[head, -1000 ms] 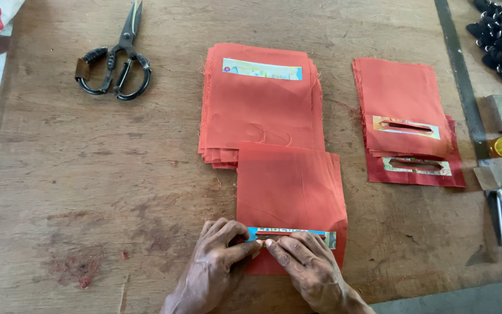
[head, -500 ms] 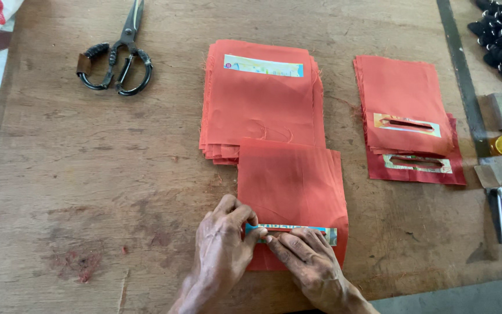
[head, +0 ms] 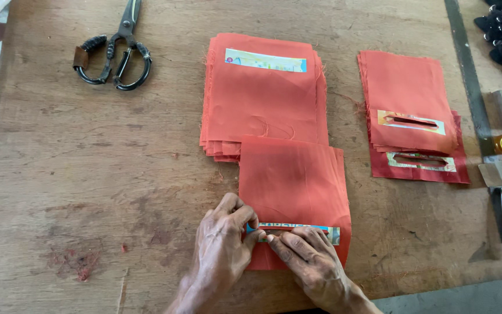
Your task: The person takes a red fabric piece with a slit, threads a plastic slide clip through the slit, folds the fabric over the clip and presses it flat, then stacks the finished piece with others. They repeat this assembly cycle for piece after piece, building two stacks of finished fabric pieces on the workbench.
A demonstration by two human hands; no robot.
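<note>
Both hands low on counter (head: 88,174), palms down. Left hand (head: 222,244) and right hand (head: 309,261): fingers pressed together on printed strip (head: 297,231) across nearest orange cloth piece (head: 294,186). Strip's left part hidden; wrists cut off.

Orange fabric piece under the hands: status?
Left hand and right hand both pressing the printed paper strip on the front orange fabric piece. Piece lies flat, overlapping the orange stack. Scissors lie well apart.

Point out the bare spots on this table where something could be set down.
Bare wood spans the table left of the orange stack, below the scissors. A narrower strip separates that stack from the slotted pieces. The right edge is crowded; both hands occupy the front piece.
</note>
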